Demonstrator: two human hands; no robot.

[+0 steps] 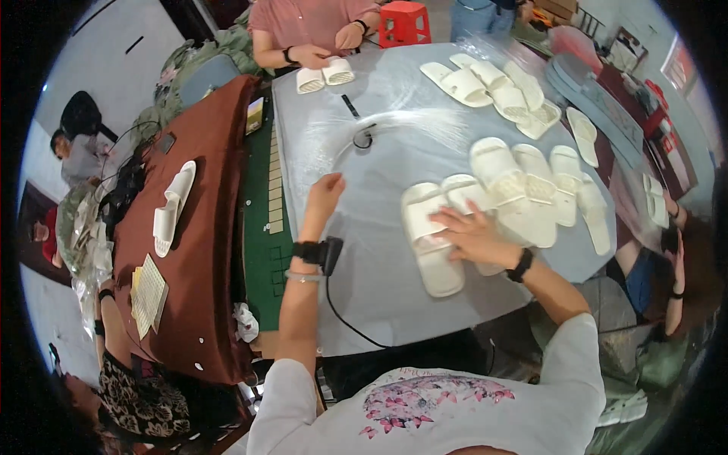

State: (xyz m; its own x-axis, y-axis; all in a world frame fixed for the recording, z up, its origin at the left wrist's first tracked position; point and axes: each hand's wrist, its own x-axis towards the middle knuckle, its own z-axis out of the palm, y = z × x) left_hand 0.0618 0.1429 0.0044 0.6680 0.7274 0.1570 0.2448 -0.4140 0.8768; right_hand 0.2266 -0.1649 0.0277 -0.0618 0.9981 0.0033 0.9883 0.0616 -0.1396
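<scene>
My right hand [476, 235] lies spread over a pair of white slide slippers on the grey tabletop. Its fingertips touch the strap of the left slipper [440, 271], and the palm partly hides the right slipper [460, 184]. Over the table's left part is my left hand [324, 199], its fingers curled together; whatever they may hold is too small to make out. Beyond it, a bundle of thin clear plastic strands [425, 125] fans across the table, with a dark band lying by it.
More white slippers [498, 168] stand in rows to the right, with a loose group [516, 98] at the far right. Across the table, a person's hands [311, 55] handle a pair. A brown-covered table [201, 250] on the left bears slippers and yellowish sheets [149, 296].
</scene>
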